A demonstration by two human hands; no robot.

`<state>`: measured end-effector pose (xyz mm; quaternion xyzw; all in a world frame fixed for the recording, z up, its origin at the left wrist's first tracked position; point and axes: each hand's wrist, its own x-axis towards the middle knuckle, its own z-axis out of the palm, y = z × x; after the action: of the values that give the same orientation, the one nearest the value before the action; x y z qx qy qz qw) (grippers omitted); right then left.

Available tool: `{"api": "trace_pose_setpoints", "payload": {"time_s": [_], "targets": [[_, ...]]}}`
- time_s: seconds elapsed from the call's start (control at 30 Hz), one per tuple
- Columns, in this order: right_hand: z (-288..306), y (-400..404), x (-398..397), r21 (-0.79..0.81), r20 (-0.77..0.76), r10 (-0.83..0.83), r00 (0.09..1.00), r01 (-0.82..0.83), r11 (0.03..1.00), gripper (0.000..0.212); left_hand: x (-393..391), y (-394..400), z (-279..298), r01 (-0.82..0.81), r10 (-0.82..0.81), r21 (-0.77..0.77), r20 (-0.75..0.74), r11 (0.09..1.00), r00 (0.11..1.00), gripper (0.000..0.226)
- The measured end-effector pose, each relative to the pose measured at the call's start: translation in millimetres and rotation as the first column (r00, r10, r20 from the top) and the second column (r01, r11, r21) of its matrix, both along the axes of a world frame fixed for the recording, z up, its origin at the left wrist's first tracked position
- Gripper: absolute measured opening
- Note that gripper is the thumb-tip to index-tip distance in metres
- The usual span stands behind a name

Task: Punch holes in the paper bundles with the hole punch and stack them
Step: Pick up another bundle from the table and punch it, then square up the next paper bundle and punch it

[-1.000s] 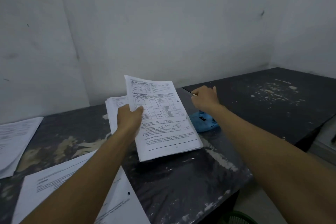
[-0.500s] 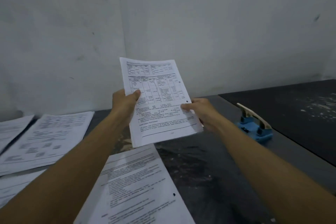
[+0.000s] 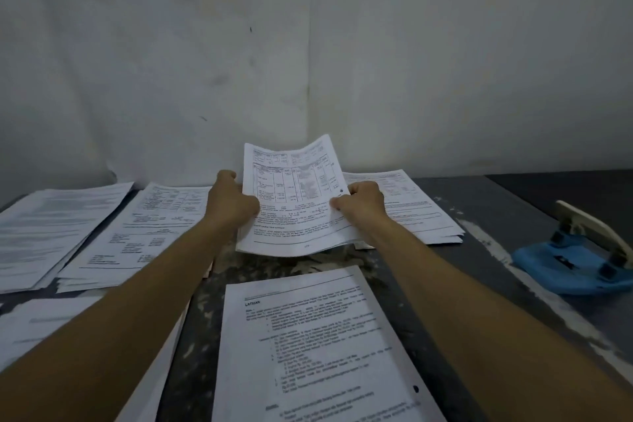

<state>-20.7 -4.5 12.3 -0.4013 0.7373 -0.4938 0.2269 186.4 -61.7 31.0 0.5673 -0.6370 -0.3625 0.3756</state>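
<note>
While both hands held it above the bench [image 3: 479,216], the paper bundle [image 3: 291,202] hung tilted, its top edge curling toward the wall [image 3: 308,44] and its bottom edge just over the dark bench top. The left hand [image 3: 229,202] gripped the bundle's left edge, fingers curled behind the sheets, and the right hand [image 3: 363,202] pinched the right edge, thumb on the printed face beside a punched hole. Behind the bundle to the right, a stack of papers [image 3: 418,212] lay flat, partly hidden by the right hand. Nearer the person than the bundle, another printed bundle [image 3: 308,346] lay flat with a hole near its right edge; a strip of bare bench separated the two. Left of the held bundle, two more piles [image 3: 144,233] overlapped, and their edges ran close to the left forearm. Well right of the bundle, the blue hole punch [image 3: 575,267] sat with its pale lever raised, bare bench lying between it and the papers.
</note>
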Motion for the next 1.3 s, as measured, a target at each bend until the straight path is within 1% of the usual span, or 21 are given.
{"api": "trace_pose_setpoints", "payload": {"time_s": [0.03,0.1,0.2,0.23,0.3,0.33,0.37,0.43,0.47,0.5,0.53,0.57,0.6,0.63,0.67,0.83,0.9,1.0,1.07,1.2,1.3], "targets": [[-4,-6,4,0.017,-0.055,-0.003,0.998,0.004,1.000,0.014,1,-5,-6,0.008,-0.007,-0.030,0.030,1.000,1.000,0.072],[-12,-16,12,0.052,-0.163,0.006,0.987,0.002,0.999,0.016,4,-14,-19,0.013,-0.005,-0.074,0.108,0.997,0.994,0.062],[-25,-25,24,0.111,-0.312,0.029,0.950,0.006,0.994,0.012,8,-27,-34,0.038,-0.008,-0.129,0.224,0.991,0.975,0.051],[-28,-26,27,0.124,-0.362,0.034,0.931,0.012,0.992,0.010,9,-30,-38,0.059,-0.017,-0.151,0.265,0.987,0.964,0.049],[-32,-25,30,0.147,-0.450,0.050,0.892,0.018,0.989,0.021,11,-35,-45,0.097,-0.027,-0.187,0.347,0.978,0.937,0.047],[-33,-24,31,0.158,-0.491,0.059,0.869,0.023,0.987,0.022,12,-38,-47,0.106,-0.020,-0.203,0.384,0.974,0.923,0.046],[-32,-22,32,0.170,-0.539,0.065,0.840,0.033,0.985,0.020,12,-41,-50,0.114,-0.013,-0.215,0.419,0.970,0.908,0.045],[-32,-23,34,0.185,-0.640,0.074,0.765,0.060,0.981,0.028,12,-44,-52,0.134,-0.001,-0.233,0.496,0.963,0.869,0.035],[-31,-24,35,0.201,-0.675,0.089,0.733,0.066,0.977,0.032,12,-45,-53,0.146,0.012,-0.232,0.569,0.962,0.823,0.030],[-30,-25,37,0.223,-0.694,0.108,0.712,0.070,0.972,0.033,12,-44,-52,0.164,0.025,-0.218,0.668,0.962,0.744,0.028],[-29,-26,38,0.244,-0.703,0.127,0.699,0.069,0.967,0.033,12,-43,-52,0.184,0.031,-0.195,0.762,0.963,0.646,0.030],[-29,-26,40,0.262,-0.708,0.144,0.691,0.068,0.963,0.033,12,-43,-52,0.203,0.030,-0.175,0.824,0.964,0.565,0.035],[-29,-26,41,0.271,-0.714,0.155,0.683,0.066,0.960,0.032,12,-42,-53,0.219,0.027,-0.164,0.854,0.962,0.520,0.040],[-29,-25,43,0.274,-0.721,0.162,0.673,0.062,0.960,0.031,12,-41,-53,0.232,0.027,-0.167,0.861,0.958,0.509,0.042],[-30,-24,45,0.272,-0.725,0.165,0.669,0.058,0.961,0.029,12,-40,-53,0.246,0.031,-0.183,0.855,0.952,0.517,0.041],[-23,-12,59,0.258,-0.696,0.173,0.697,0.017,0.966,0.018,18,-27,-43,0.258,0.056,-0.268,0.785,0.928,0.617,0.034],[-17,-5,68,0.240,-0.693,0.171,0.700,0.000,0.971,0.016,23,-16,-37,0.256,0.065,-0.290,0.769,0.922,0.637,0.035],[-9,7,83,0.217,-0.688,0.172,0.705,-0.026,0.976,0.026,34,0,-29,0.248,0.081,-0.304,0.766,0.920,0.638,0.036],[-3,16,94,0.199,-0.679,0.177,0.713,-0.054,0.979,0.031,44,13,-23,0.230,0.097,-0.321,0.748,0.919,0.656,0.033],[12,37,121,0.172,-0.650,0.189,0.736,-0.100,0.980,0.032,66,44,-11,0.193,0.109,-0.352,0.682,0.916,0.723,0.022],[13,51,145,0.141,-0.647,0.185,0.740,-0.122,0.982,0.032,87,64,-8,0.152,0.091,-0.349,0.591,0.925,0.802,0.026]]}}
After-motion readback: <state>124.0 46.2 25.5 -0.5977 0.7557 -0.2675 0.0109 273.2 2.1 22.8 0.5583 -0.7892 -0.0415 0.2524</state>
